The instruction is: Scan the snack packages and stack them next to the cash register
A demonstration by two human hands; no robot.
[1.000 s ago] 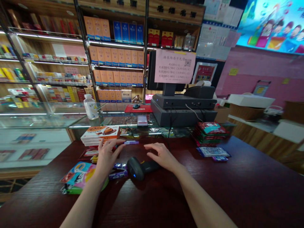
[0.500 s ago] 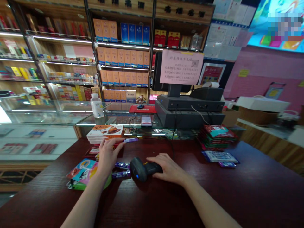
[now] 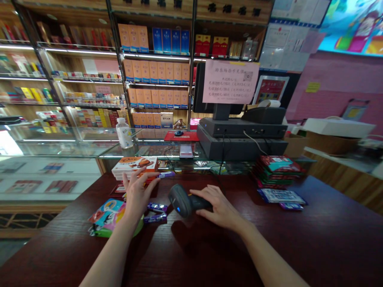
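Observation:
My right hand (image 3: 220,209) is wrapped round the handle of a black barcode scanner (image 3: 182,201), a blue light glowing on its head. The scanner is tilted above the counter and casts a shadow below. With thumb and forefinger, my left hand (image 3: 139,193) pinches the near end of a small purple-wrapped snack bar (image 3: 166,174); its other fingers are spread. Two more purple bars (image 3: 157,218) lie on the counter between the hand and the scanner. Partly under my left wrist is a colourful snack bag (image 3: 104,215). White-and-orange snack boxes (image 3: 125,165) are stacked behind the left hand.
A stack of red and green packets (image 3: 278,167) stands at right, with a blue packet (image 3: 281,196) before it. A monitor stand and register (image 3: 239,135) occupy the glass case behind the dark wooden counter (image 3: 209,255). A bottle (image 3: 124,133) stands at left.
The scanner has risen off the counter and shifted slightly right in my right hand. My left hand's free fingers have spread and lifted, while the purple bar stays near the same spot.

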